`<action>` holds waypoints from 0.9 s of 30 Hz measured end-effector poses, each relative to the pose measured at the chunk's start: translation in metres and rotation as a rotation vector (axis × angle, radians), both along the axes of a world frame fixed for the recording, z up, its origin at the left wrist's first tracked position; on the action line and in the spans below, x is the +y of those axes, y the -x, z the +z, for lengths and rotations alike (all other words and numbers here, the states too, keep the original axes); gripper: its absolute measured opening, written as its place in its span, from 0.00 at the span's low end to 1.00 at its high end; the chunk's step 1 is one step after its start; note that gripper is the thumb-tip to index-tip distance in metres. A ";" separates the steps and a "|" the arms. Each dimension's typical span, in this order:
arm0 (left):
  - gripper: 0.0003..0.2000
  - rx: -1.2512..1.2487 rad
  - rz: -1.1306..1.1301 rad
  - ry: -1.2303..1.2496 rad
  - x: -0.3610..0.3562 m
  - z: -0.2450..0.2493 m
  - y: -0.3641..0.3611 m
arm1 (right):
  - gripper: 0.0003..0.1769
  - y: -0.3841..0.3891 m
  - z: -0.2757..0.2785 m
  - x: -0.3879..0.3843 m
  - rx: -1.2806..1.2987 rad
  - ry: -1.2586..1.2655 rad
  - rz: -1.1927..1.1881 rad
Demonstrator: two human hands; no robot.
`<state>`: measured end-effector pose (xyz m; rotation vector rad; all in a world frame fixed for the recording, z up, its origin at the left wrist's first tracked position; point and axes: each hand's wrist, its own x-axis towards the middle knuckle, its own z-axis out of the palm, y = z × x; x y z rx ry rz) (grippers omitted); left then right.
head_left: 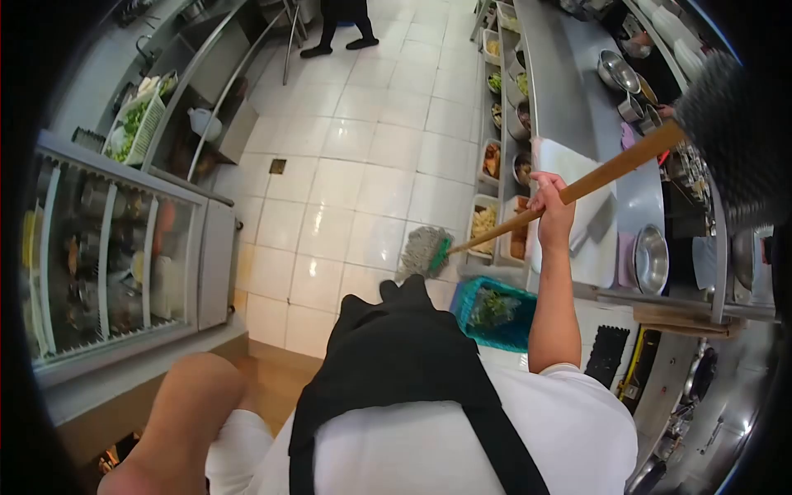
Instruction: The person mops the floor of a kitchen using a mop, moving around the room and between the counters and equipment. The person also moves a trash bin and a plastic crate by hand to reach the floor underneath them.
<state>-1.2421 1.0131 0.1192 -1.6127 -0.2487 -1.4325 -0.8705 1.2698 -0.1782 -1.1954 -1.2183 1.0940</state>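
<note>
My right hand (551, 198) is closed around the wooden handle of a mop (615, 167), out in front of my body on the right. The handle slants from the upper right down to a green clamp. Below that clamp, the grey string mop head (421, 250) rests on the tiled floor (363, 177), just ahead of my shoes. My left arm (186, 408) is bent at the lower left, and its hand lies outside the picture. Near the mop head stands a teal crate (498, 312) with leafy greens in it.
A steel counter (569, 91) with a white cutting board (590, 214) and metal bowls (650, 258) runs along the right. Food tubs (483, 223) line its side. A glass-topped fridge (115, 256) stands left. Someone's legs (338, 25) show at the far end.
</note>
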 end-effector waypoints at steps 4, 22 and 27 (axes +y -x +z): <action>0.08 -0.336 -0.185 0.000 0.038 -0.041 0.045 | 0.11 0.049 -0.007 0.035 -0.066 0.010 0.053; 0.07 -0.286 -0.379 1.822 0.368 -0.319 0.102 | 0.10 0.150 -0.056 0.118 -0.252 0.198 -0.016; 0.12 -0.015 -0.158 2.087 0.509 -0.421 0.121 | 0.12 0.152 -0.095 0.164 -0.338 0.355 -0.183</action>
